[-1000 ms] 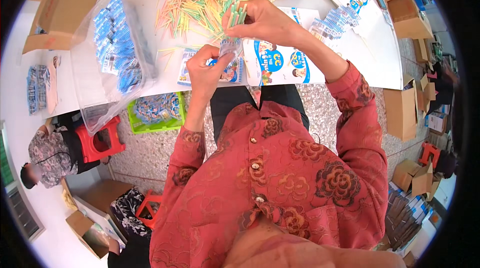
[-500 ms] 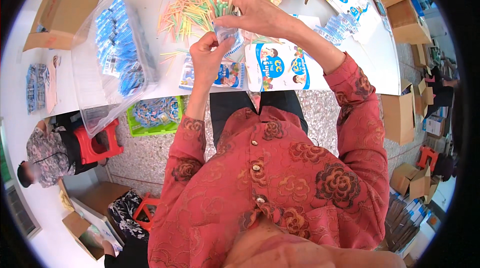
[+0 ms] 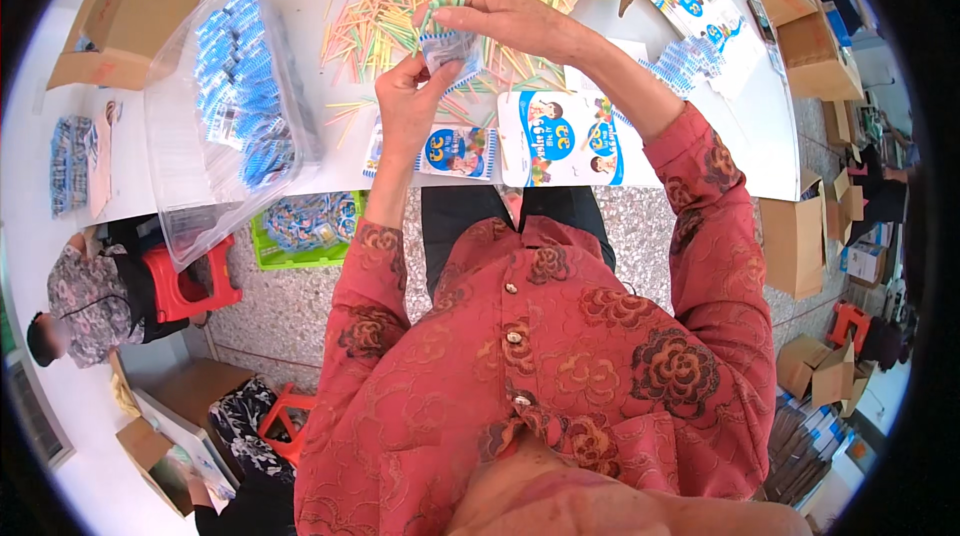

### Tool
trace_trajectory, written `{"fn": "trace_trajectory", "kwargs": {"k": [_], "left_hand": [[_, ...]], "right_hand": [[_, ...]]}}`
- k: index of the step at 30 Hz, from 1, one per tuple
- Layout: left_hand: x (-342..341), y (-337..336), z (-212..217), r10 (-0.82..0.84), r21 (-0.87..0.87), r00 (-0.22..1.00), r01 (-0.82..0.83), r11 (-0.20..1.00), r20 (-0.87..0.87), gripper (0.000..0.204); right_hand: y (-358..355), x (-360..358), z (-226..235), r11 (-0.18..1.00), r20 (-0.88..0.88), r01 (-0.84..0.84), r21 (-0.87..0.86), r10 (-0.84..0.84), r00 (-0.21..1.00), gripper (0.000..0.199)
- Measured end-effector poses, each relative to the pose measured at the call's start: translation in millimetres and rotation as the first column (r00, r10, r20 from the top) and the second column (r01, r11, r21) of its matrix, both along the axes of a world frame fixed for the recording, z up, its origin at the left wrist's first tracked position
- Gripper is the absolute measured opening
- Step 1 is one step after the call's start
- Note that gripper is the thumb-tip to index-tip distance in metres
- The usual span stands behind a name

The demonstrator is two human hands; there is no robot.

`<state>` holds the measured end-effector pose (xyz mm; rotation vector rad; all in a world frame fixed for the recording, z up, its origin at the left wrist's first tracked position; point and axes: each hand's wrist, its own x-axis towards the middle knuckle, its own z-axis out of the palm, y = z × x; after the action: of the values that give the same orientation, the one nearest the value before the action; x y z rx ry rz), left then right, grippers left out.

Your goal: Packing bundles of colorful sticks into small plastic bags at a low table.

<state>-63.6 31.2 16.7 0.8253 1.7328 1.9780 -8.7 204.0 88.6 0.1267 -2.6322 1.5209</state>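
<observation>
My left hand (image 3: 408, 108) is closed on a small blue-and-white plastic packet (image 3: 447, 52), held upright over the table. At the packet's mouth, my right hand (image 3: 512, 20) is closed around a bundle of thin pastel sticks (image 3: 436, 10), mostly green. The sticks' lower ends are hidden by the packet and fingers. Behind my hands spreads a loose pile of green, yellow and pink sticks (image 3: 368, 24). Below my hands lie a printed blue packet (image 3: 458, 152) and a larger white-and-blue printed package (image 3: 545, 141), both flat near the table's front edge.
At left, a clear plastic tub (image 3: 165, 151) holds several blue-and-white packets (image 3: 232, 76). Empty-looking blue striped wrappers (image 3: 685, 66) lie at right. Cardboard boxes (image 3: 130, 21) flank the table (image 3: 690, 161). A green crate (image 3: 300, 254) and a red stool (image 3: 190, 281) stand below, near a seated person.
My right hand has shifted slightly left over the packet, and the stick bundle shows less above its mouth. One pale stick now stands up above my right fingers. My left hand still grips the packet.
</observation>
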Motion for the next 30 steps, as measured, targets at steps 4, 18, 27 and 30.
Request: {"fn": "trace_trajectory", "kwargs": {"k": [4, 18, 27, 30], "left_hand": [[-2, -1, 1, -0.010, 0.019, 1.000, 0.010, 1.000, 0.027, 0.018], [-9, 3, -5, -0.026, 0.103, 0.992, 0.014, 0.995, 0.122, 0.018], [-10, 5, -9, 0.000, 0.036, 0.997, -0.003, 0.999, 0.079, 0.017], [-8, 7, -11, -0.001, 0.018, 0.998, 0.000, 1.000, 0.063, 0.016]], "right_hand": [[-6, 2, 2, 0.999, -0.011, 0.029, 0.040, -0.029, 1.000, 0.043], [11, 6, -20, 0.990, -0.119, 0.074, -0.122, -0.089, 0.989, 0.039], [13, 14, -31, 0.982, -0.197, 0.183, -0.047, -0.189, 0.962, 0.038], [9, 6, -24, 0.984, -0.335, 0.179, 0.001, -0.169, 0.927, 0.036]]}}
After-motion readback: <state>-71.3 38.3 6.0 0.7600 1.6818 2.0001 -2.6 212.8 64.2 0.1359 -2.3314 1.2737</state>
